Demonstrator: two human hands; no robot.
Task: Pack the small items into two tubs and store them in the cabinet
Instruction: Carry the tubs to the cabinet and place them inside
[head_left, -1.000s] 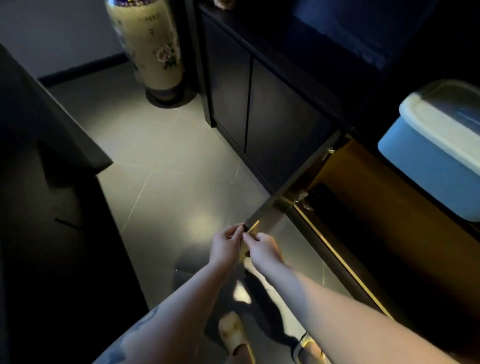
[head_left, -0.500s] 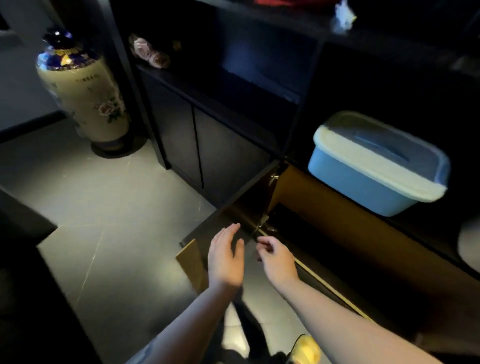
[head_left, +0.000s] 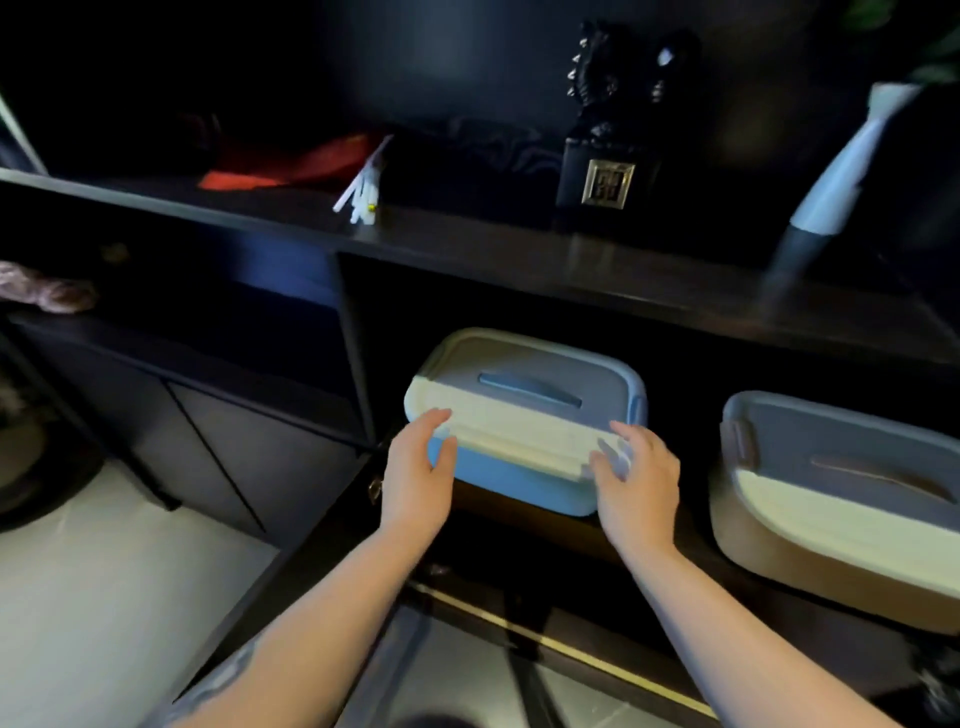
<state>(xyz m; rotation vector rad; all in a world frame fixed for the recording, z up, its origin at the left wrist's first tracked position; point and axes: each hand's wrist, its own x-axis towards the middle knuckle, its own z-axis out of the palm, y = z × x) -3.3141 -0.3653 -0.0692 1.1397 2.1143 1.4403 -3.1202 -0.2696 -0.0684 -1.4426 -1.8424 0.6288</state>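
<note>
Head view: both hands' fingers spread at blue tub (head_left: 511, 470) front (contact unclear); brown tub (head_left: 810, 551) just right, same shelf.

**Two tubs side by side on the shelf**

One lidded tub (head_left: 524, 415) sits on the cabinet shelf (head_left: 519, 514), a second tub (head_left: 841, 509) to its right. The left hand (head_left: 415, 478) and right hand (head_left: 636, 480) flank the first tub's near corners. A countertop (head_left: 519, 254) lies above.

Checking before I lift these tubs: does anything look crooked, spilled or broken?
Nothing stands out. The blue tub and the brown tub both sit level with lids on, nothing spilled. The left hand and right hand flank the blue one.
</note>
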